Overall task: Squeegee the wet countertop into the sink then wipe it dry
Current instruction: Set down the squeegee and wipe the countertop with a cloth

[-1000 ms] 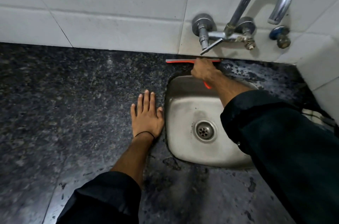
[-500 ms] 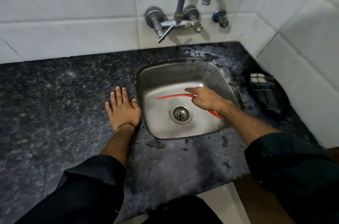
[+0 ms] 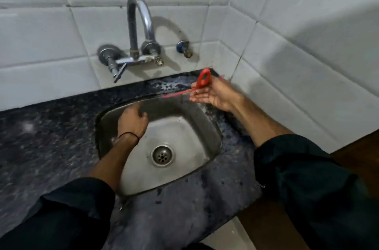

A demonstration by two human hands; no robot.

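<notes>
A red squeegee point(image 3: 202, 80) is in my right hand point(image 3: 214, 95), which is turned palm-up over the wet countertop strip behind the sink, near the right corner of the wall. Its looped handle points up and its thin blade runs left along the sink's back edge. The steel sink point(image 3: 180, 133) is set into the dark speckled granite countertop point(image 3: 51, 147). My left hand point(image 3: 132, 121) reaches into the sink's left part, fingers curled against the back wall, holding nothing that I can see. Water drops lie on the counter behind and to the right of the sink.
A chrome wall tap point(image 3: 139, 30) arches above the sink's back edge, with a small blue valve point(image 3: 183, 48) to its right. White tiled walls meet in a corner at the right. The counter's front edge is near my body, with brown floor or cabinet at lower right.
My right hand has carried the squeegee from inside the sink up to the back right corner of the counter. My left hand has left the counter and gone into the sink.
</notes>
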